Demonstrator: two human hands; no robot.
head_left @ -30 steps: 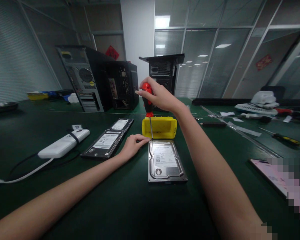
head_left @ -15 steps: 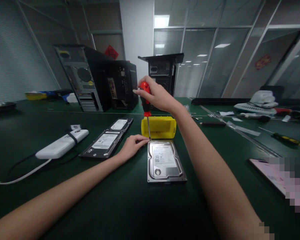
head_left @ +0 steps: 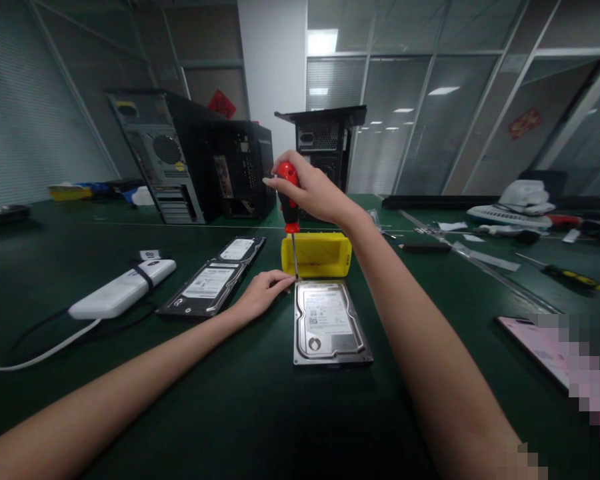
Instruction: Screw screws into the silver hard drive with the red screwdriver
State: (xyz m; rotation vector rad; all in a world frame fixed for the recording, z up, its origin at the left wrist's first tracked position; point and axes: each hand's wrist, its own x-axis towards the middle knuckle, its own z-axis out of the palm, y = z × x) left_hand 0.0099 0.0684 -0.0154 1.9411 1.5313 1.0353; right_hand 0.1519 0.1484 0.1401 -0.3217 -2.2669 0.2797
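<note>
A silver hard drive (head_left: 329, 320) lies label up on the dark green table (head_left: 220, 407). Above its far left corner stands a red and black screwdriver (head_left: 291, 217), nearly upright, its tip at that corner. My right hand (head_left: 305, 183) is wrapped round the top of the handle. Thumb and forefinger of my left hand (head_left: 266, 291) are pinched together beside the tip; anything between them is too small to make out. Just behind the drive is a yellow bin (head_left: 325, 255), its open side facing me. Two more hard drives (head_left: 207, 283) lie to the left.
Computer cases (head_left: 180, 160) stand along the back. At the left lies a white power strip (head_left: 123, 290) with its cable. A yellow and black screwdriver (head_left: 573, 277), a phone (head_left: 535, 347), clear strips and a white keyboard (head_left: 510, 217) are on the right.
The screwdriver's handle has tipped very slightly to the left with my right hand on it. My left hand stays at the drive's corner. The whole view has shifted a little.
</note>
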